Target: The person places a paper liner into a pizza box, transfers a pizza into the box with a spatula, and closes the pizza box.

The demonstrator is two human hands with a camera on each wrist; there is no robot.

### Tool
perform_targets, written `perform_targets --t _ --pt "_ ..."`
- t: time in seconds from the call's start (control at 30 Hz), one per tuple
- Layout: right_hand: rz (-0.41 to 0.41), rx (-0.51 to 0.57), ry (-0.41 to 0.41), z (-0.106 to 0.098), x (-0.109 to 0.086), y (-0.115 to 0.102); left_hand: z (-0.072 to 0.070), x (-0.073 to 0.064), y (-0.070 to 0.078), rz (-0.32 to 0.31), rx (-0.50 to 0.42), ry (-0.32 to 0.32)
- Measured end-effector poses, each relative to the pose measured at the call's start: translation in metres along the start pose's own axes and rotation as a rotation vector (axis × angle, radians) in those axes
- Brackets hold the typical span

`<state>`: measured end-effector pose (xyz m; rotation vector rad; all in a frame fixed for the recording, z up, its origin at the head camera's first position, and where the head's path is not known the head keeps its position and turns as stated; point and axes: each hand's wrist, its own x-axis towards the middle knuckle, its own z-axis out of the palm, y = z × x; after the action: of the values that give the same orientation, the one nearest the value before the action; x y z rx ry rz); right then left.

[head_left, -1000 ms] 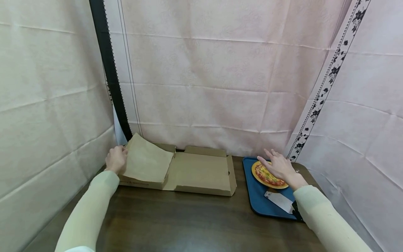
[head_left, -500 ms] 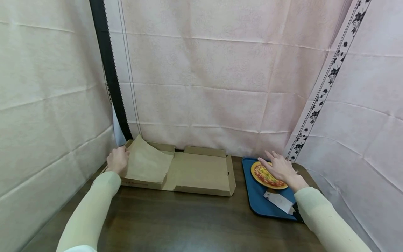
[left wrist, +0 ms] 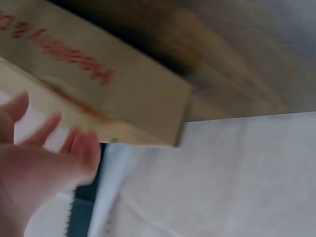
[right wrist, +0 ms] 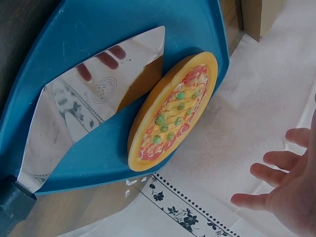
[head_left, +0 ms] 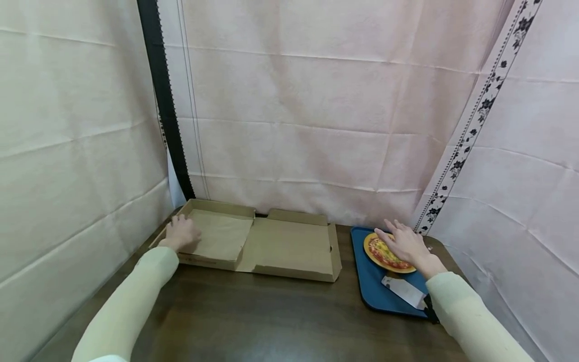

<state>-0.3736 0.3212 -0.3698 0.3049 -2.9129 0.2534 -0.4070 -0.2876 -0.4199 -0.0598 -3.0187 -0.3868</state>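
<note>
My left hand (head_left: pixel 182 234) is over the left half of an open cardboard pizza box (head_left: pixel 290 247). Its fingers are loosely spread near the box wall in the left wrist view, where red lettering shows on the cardboard (left wrist: pixel 133 79). A sheet of brown paper (head_left: pixel 221 234) lies in that half, partly hidden by the hand. On the right, my right hand (head_left: pixel 409 249) hovers with fingers spread above a small pizza (head_left: pixel 382 254) on a blue tray (head_left: pixel 368 294). A shiny pizza server (right wrist: pixel 94 103) with a dark handle (right wrist: pixel 15 205) lies beside the pizza (right wrist: pixel 173 116).
The brown wooden table (head_left: pixel 271 317) runs across the front. Pale cloth curtains (head_left: pixel 289 110) enclose it at the back and both sides. The box's lid half lies flat between the paper and the tray.
The brown paper, earlier raised at its back left corner beside my left hand, now lies down in the box. My left hand has shifted right and its fingers have loosened. My right hand stays put.
</note>
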Motion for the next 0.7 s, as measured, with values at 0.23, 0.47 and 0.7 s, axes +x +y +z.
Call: perform_targets --t 0.23,0.47,0.7 --pt "0.002 0.009 -0.010 0.005 0.002 -0.001 -0.007 -0.014 0.035 0.160 -0.137 -0.373" --pt "-0.001 0.010 -0.015 0.006 0.002 -0.004 0.001 -0.017 0.045 0.152 -0.113 -0.524" --pt "0.004 0.014 -0.019 0.005 0.000 -0.002 0.006 -0.014 0.038 0.149 -0.126 -0.463"
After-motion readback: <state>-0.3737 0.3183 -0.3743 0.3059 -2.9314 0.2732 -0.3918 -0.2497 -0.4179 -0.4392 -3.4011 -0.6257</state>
